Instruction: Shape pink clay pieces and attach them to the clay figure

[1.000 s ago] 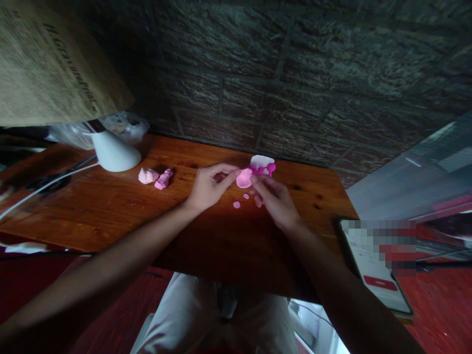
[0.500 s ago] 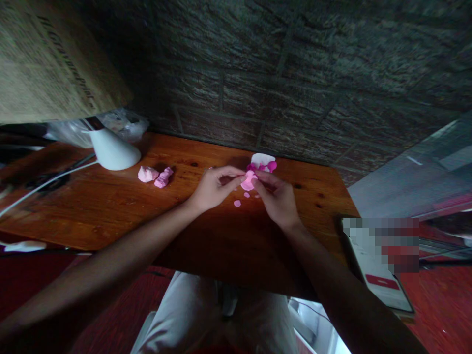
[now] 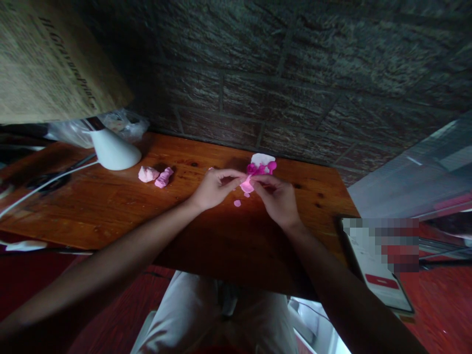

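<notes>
Between my fingertips is a small pink piece of clay [image 3: 247,185], thin and rounded at its lower part. My left hand [image 3: 217,187] pinches it from the left, and my right hand [image 3: 276,196] pinches it from the right. Just behind it, darker magenta pieces [image 3: 272,167] lie against a white piece [image 3: 262,158] on the wooden table [image 3: 177,211]. Under the hands a flat pink disc [image 3: 237,203] rests on the wood, with another small pink bit partly covered. Two crumpled lumps sit further left: a pale pink lump [image 3: 148,173] and a deeper pink lump [image 3: 163,178].
A lamp with a white base [image 3: 116,150] and a printed shade [image 3: 55,64] stands at the left, its white cord crossing the table. Behind it lies a clear plastic bag [image 3: 125,124]. A brick wall [image 3: 236,78] borders the back. A tablet [image 3: 379,275] is at the right edge.
The pink clay between my fingers has changed shape: its upper part is now pinched narrow between the fingertips. Both hands have stayed nearly in place.
</notes>
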The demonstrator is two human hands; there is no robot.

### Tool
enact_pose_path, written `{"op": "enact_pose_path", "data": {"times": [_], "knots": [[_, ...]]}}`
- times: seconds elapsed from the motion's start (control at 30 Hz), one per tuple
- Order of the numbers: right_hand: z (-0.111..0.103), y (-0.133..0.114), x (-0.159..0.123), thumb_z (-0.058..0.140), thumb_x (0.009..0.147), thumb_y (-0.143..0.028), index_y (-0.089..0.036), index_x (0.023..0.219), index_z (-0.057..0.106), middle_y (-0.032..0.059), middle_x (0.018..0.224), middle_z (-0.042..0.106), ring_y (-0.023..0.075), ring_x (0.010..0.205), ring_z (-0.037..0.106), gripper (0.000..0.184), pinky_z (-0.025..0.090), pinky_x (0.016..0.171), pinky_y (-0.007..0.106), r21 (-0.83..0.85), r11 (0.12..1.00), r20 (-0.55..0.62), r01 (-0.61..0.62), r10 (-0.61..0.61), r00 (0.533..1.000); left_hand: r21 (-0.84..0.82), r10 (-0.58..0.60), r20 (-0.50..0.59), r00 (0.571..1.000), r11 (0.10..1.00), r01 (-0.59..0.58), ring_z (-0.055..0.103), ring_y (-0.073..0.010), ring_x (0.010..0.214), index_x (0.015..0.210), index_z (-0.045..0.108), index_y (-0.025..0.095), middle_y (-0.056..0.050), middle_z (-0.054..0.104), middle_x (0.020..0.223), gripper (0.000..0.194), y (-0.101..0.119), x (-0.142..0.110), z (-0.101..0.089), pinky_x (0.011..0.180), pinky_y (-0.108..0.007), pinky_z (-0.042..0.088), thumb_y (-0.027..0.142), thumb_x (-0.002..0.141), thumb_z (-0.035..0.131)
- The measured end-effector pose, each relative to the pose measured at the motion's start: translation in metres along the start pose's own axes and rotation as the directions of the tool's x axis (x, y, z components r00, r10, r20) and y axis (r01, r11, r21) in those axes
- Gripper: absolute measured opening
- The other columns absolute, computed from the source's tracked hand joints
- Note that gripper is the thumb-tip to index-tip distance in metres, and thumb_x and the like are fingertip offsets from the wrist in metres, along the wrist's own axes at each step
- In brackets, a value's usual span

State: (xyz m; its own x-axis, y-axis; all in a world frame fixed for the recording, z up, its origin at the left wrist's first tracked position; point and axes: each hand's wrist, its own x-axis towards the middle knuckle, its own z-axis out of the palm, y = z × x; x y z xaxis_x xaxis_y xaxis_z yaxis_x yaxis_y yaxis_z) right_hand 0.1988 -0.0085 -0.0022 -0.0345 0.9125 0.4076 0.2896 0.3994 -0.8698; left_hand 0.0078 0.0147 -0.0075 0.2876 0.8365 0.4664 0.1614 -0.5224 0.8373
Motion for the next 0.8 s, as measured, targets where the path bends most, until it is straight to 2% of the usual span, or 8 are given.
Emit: {"op": "enact_pose_path", "data": {"times": [0.13,0.3,0.5,0.6,0.7,0.8], "knots": [[-0.0014,0.0046,0.0038,0.073,0.084,-0.031,-0.025,0.104,0.077,0.0033,0.109,0.081,0.0213,0.097,0.076,0.022,0.059,0.090,0.035,0.031,0.999,0.011,-0.013,0.013,1.000,0.018,0.023,0.023,0.999,1.000,-0.024,0.076,-0.0185,0.092,0.100,0.079,0.014,-0.009,0.081,0.104,0.023,0.0014,0.0000,-0.0002,0.087,-0.030,0.060,0.033,0.093,0.069],[-0.0032,0.0071,0.0051,0.067,0.086,-0.032,-0.025,0.094,0.079,0.0019,0.097,0.082,0.0200,0.086,0.076,0.016,0.060,0.081,0.034,-0.037,0.999,0.086,-0.033,0.036,0.996,0.020,0.035,0.032,0.999,0.999,-0.036,0.076,-0.0182,0.092,0.102,0.079,0.014,-0.010,0.081,0.103,0.023,-0.0004,0.0004,0.0003,0.087,-0.030,0.060,0.032,0.092,0.070],[-0.0033,0.0067,0.0042,0.066,0.087,-0.036,-0.023,0.092,0.078,0.0037,0.092,0.081,0.0209,0.082,0.075,0.019,0.058,0.078,0.034,-0.143,0.990,0.106,0.014,0.001,0.994,-0.024,-0.068,0.014,0.998,0.997,0.068,0.075,-0.0156,0.076,0.107,0.076,0.012,-0.011,0.081,0.102,0.031,-0.0044,0.0002,0.0006,0.071,-0.027,0.061,0.038,0.089,0.072],[-0.0028,0.0048,0.0038,0.065,0.086,-0.035,-0.023,0.089,0.079,0.0032,0.086,0.081,0.0208,0.077,0.075,0.018,0.057,0.075,0.033,-0.183,0.983,0.052,0.012,-0.003,0.999,-0.044,-0.093,0.005,0.996,0.995,0.093,0.075,-0.0157,0.076,0.110,0.075,0.012,-0.010,0.081,0.101,0.033,-0.0065,-0.0004,0.0028,0.069,-0.026,0.061,0.038,0.089,0.072],[-0.0017,0.0040,0.0035,0.066,0.084,-0.035,-0.022,0.086,0.079,0.0032,0.085,0.081,0.0209,0.076,0.075,0.018,0.057,0.074,0.032,-0.153,0.988,-0.024,-0.026,0.023,0.999,-0.006,-0.055,0.009,0.998,0.998,0.055,0.076,-0.0175,0.085,0.101,0.078,0.015,-0.008,0.081,0.101,0.025,-0.0065,-0.0016,0.0061,0.077,-0.027,0.061,0.036,0.091,0.069],[-0.0003,0.0054,0.0029,0.067,0.083,-0.033,-0.023,0.084,0.078,0.0026,0.084,0.081,0.0209,0.077,0.075,0.016,0.057,0.075,0.032,-0.142,0.989,-0.042,-0.047,0.041,0.998,0.062,-0.035,0.036,0.999,0.998,0.032,0.077,-0.0184,0.087,0.093,0.080,0.016,-0.007,0.082,0.097,0.021,-0.0041,-0.0030,0.0077,0.081,-0.028,0.060,0.032,0.092,0.066]]}}
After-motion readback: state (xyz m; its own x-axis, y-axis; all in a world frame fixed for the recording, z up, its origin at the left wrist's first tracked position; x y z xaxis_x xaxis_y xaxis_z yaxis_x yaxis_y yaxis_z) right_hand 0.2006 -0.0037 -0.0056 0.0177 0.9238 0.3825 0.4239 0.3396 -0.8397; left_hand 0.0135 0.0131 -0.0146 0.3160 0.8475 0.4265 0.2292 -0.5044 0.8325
